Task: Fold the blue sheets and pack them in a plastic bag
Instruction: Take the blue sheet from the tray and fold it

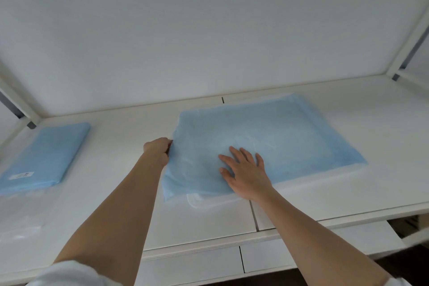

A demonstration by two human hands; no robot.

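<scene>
Fingers of the right hand are spread wide and straight, laid flat on the blue sheet, palm down, gripping nothing. Over on the other side, the left hand is curled tight, its fingers and thumb pinching the sheet's left edge, right where the material bunches up a little. Both forearms reach in from the bottom of the view, a white sleeve pushed up at the left elbow.

The blue sheet lies mostly flat in the middle of the white table, its far edge close to the back wall panel. There's clear film showing along its near edge, just under the right wrist; whether the sheet sits inside it or on top of it, I can't tell.

Well off to the left, a folded blue pack with a small white label rests on the table, apart from both hands. More clear plastic lies just in front of it.
</scene>
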